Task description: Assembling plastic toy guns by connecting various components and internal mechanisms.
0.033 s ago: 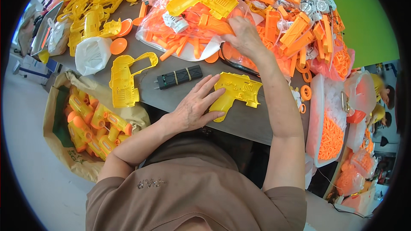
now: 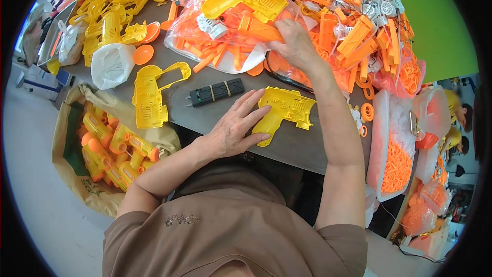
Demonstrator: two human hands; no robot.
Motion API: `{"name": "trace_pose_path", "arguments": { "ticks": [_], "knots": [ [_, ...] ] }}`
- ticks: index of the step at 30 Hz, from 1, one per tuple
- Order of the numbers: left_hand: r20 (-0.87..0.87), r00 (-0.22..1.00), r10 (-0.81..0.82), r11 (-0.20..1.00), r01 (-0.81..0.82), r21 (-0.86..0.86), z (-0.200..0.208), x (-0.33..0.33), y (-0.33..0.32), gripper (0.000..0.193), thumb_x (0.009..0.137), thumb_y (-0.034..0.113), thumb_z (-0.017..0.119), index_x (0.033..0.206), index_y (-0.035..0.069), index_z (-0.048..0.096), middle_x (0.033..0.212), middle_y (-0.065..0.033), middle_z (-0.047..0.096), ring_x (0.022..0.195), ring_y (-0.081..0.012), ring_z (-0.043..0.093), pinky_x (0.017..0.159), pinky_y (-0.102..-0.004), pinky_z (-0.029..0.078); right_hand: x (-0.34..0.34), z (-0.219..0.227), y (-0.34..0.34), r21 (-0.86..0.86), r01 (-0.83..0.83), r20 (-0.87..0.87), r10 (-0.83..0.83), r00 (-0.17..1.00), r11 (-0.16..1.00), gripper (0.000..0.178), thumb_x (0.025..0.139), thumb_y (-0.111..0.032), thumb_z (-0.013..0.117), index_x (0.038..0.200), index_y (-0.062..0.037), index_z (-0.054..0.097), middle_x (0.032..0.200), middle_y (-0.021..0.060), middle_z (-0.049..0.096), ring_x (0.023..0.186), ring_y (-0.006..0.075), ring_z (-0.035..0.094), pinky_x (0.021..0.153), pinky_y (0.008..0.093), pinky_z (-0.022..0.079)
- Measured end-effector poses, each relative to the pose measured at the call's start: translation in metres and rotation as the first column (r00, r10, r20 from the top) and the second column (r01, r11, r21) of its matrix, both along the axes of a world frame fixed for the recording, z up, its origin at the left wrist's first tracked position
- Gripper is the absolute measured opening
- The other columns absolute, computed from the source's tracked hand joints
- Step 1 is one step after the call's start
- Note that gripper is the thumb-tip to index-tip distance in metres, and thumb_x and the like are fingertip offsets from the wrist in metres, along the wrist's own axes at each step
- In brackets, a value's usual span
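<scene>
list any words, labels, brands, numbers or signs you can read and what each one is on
No text reads clearly.
Brown paper bag: green print, too small and blurred to read.
Brown shirt: glittery ornament, no clear lettering.
Yellow shell touched by the left hand: no legible marking.

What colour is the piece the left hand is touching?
The piece is yellow; it shows best in the head view.

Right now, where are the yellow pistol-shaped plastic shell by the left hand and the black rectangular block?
Yellow plastic shell point(image 2: 287, 105): head view, middle of its body.
Black block point(image 2: 220, 92): head view, its middle.
</scene>
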State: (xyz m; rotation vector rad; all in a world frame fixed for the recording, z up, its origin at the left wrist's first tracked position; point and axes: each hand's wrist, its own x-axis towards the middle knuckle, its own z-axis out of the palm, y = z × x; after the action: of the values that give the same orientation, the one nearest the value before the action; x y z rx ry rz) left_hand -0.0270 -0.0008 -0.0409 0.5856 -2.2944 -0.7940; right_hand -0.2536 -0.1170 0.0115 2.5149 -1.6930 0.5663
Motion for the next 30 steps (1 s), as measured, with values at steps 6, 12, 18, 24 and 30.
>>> {"name": "trace_pose_path", "arguments": {
  "ticks": [6, 12, 18, 24, 30],
  "knots": [
    [-0.424, 0.843, 0.33, 0.915, -0.176, 0.362, 0.015, 0.007, -0.026, 0.034, 0.081, 0.008, 0.069, 0.11, -0.002, 0.054, 0.106, -0.0144, 0.056, 0.096, -0.024, 0.058, 0.084, -0.0325, 0.048, 0.018, 0.062, 0.017, 0.105, -0.099, 0.443, 0.042, 0.896, 0.99, 0.034, 0.085, -0.026, 0.065, 0.102, 0.0015, 0.057, 0.092, 0.0092, 0.058, 0.084, 0.0163, 0.056, 0.075, 0.0278, 0.045],
    [-0.519, 0.452, 0.725, 0.385, 0.359, 0.85, 0.039, 0.007, -0.079, 0.043, 0.092, 0.02, 0.056, 0.124, -0.001, 0.037, 0.113, -0.0135, 0.053, 0.095, -0.0217, 0.059, 0.079, -0.0407, 0.055, 0.032, 0.099, 0.045, 0.183, -0.135, 0.586, 0.003, 0.811, 0.974, 0.032, 0.086, -0.025, 0.065, 0.106, -0.0007, 0.059, 0.08, -0.0008, 0.056, 0.066, 0.006, 0.05, 0.061, 0.0207, 0.042],
    [-0.678, 0.494, 0.544, 0.383, 0.573, 0.725, 0.049, -0.001, -0.063, 0.048, 0.091, 0.02, 0.057, 0.126, -0.001, 0.032, 0.106, -0.0173, 0.057, 0.089, -0.0243, 0.064, 0.068, -0.0378, 0.057, 0.022, 0.112, 0.076, 0.236, -0.218, 0.755, -0.037, 0.655, 0.947, 0.034, 0.086, -0.023, 0.064, 0.11, 0.0008, 0.059, 0.076, -0.003, 0.052, 0.062, 0.0034, 0.046, 0.056, 0.019, 0.039],
    [-0.606, 0.603, 0.519, 0.514, 0.347, 0.785, 0.068, 0.014, -0.062, 0.046, 0.094, 0.025, 0.052, 0.128, -0.001, 0.037, 0.086, -0.015, 0.062, 0.058, -0.0189, 0.062, 0.05, -0.0322, 0.054, -0.005, 0.105, 0.089, 0.273, -0.091, 0.757, -0.156, 0.635, 0.958, 0.037, 0.087, -0.021, 0.062, 0.114, 0.0034, 0.056, 0.078, -0.0028, 0.052, 0.063, 0.0034, 0.046, 0.056, 0.02, 0.04],
    [-0.771, 0.603, 0.205, 0.303, 0.71, 0.636, 0.057, 0.019, -0.057, 0.088, 0.069, 0.011, 0.075, 0.143, 0.007, 0.028, 0.104, -0.0132, 0.058, 0.082, -0.019, 0.062, 0.06, -0.03, 0.054, 0.004, 0.119, 0.134, 0.22, -0.186, 0.816, -0.077, 0.573, 0.958, 0.046, 0.087, -0.025, 0.061, 0.119, 0.0068, 0.051, 0.085, 0.0029, 0.055, 0.067, 0.0062, 0.049, 0.056, 0.0204, 0.042]
  ]
}}
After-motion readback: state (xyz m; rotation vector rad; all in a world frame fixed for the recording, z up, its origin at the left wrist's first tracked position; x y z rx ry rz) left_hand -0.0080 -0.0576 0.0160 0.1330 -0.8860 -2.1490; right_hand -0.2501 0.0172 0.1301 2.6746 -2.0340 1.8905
